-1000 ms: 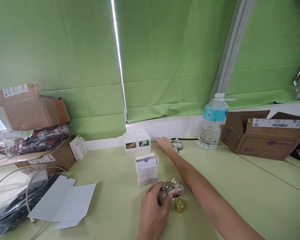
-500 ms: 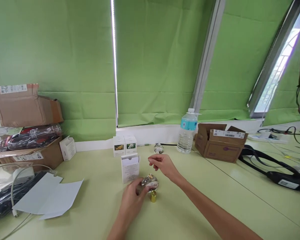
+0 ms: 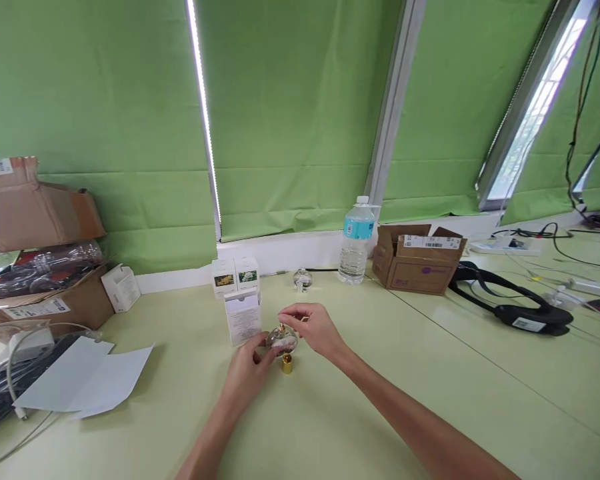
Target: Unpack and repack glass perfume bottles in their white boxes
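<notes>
A round, clear glass perfume bottle [image 3: 283, 342] with a gold neck stands on the table. My left hand [image 3: 247, 367] grips its left side between thumb and fingers. At the top of the neck, the fingertips of my right hand [image 3: 314, 327] are pinched together; whatever they hold is too small to make out. Just in front of the bottle is a gold cap [image 3: 287, 363]. An opened white box [image 3: 243, 320] stands upright behind my left hand, with two white flower-picture boxes [image 3: 236, 276] behind it. Farther back sits a second glass bottle [image 3: 303, 279].
A large water bottle [image 3: 357, 243] and an open cardboard box [image 3: 420, 263] stand at the back right, with a black headset-like strap [image 3: 530, 317] beyond. Folded white card [image 3: 87, 380], cables and stacked cartons [image 3: 40, 213] lie on the left.
My right hand has come back from beside the farther bottle to the neck of the held bottle. My left hand keeps its grip. The view has shifted right.
</notes>
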A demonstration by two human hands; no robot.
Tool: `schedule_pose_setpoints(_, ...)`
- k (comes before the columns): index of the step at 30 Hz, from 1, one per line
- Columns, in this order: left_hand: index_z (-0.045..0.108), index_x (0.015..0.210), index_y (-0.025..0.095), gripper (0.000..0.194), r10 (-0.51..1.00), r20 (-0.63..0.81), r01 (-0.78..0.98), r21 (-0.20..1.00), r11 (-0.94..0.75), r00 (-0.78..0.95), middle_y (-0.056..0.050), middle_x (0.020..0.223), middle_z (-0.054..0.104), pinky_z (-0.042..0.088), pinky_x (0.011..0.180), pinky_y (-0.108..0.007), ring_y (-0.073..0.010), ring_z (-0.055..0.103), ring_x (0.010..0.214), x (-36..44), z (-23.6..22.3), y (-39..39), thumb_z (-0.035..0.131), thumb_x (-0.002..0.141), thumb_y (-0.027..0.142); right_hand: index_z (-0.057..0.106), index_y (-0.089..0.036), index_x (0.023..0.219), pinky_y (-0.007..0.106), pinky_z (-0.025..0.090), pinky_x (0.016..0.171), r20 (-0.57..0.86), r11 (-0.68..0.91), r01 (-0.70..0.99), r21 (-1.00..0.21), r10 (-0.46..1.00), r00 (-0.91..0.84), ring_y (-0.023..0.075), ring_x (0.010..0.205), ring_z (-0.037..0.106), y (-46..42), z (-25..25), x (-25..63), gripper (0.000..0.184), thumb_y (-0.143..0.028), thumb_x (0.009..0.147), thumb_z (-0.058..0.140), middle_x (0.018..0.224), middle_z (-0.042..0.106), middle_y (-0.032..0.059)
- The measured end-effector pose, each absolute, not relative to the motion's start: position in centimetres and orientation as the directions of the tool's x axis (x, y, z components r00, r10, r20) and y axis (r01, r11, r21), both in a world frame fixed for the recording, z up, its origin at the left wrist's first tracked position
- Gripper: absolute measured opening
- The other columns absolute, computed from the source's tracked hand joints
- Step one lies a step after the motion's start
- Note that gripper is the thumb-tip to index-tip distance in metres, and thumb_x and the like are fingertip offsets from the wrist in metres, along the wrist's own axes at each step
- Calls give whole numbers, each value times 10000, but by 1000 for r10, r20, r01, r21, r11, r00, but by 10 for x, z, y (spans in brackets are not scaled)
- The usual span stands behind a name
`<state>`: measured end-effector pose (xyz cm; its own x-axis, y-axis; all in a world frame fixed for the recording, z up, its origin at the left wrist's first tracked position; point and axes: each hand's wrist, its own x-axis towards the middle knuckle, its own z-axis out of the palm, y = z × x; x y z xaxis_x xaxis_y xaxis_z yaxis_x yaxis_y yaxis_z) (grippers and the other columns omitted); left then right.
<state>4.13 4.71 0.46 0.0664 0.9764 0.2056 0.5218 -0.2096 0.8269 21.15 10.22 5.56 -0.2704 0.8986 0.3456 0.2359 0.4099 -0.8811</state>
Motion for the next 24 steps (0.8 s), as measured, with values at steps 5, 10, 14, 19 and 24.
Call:
schedule_pose_setpoints(5, 671, 1065, 217, 442, 978, 205, 516, 835, -192, 33, 12, 709, 618, 281, 516, -230, -112, 377, 534, 42, 3, 47, 487, 850, 556, 757, -183, 787, 229, 430, 516, 299, 354, 200, -914, 918, -260, 158, 651, 600, 103, 54, 210, 197, -349, 750, 657, 725, 716, 28)
schedule_pose_setpoints(10, 663, 1071, 238, 413, 979, 198, 518, 834, -189, 39, 28, 697, 606, 262, 511, -226, -110, 364, 530, 41, 0, 48, 488, 855, 543, 761, -171, 779, 225, 428, 501, 235, 294, 185, -938, 928, -288, 137, 596, 570, 104, 49, 208, 220, -367, 747, 665, 713, 709, 32)
schedule_pose_setpoints(14, 657, 1069, 237, 407, 980, 194, 509, 839, -190, 47, 33, 683, 586, 254, 505, -225, -102, 345, 515, 40, 0, 48, 488, 854, 539, 759, -167, 794, 219, 442, 490, 214, 278, 184, -943, 928, -305, 142, 613, 589, 107, 44, 207, 239, -379, 757, 655, 747, 716, 41)
schedule_pose_setpoints(19, 662, 1055, 223, 425, 979, 199, 494, 847, -199, 52, 28, 668, 559, 258, 503, -224, -103, 341, 518, 41, 3, 46, 485, 849, 549, 747, -154, 774, 216, 449, 471, 202, 273, 194, -942, 925, -322, 134, 584, 580, 111, 39, 206, 288, -411, 789, 616, 736, 706, 40)
schedule_pose_setpoints(24, 667, 1040, 219, 433, 982, 185, 507, 843, -180, 42, 26, 642, 539, 265, 508, -225, -110, 358, 525, 41, 5, 45, 485, 842, 557, 731, -158, 755, 215, 448, 470, 219, 302, 219, -928, 916, -337, 112, 522, 536, 110, 40, 207, 321, -440, 809, 589, 657, 664, 6)
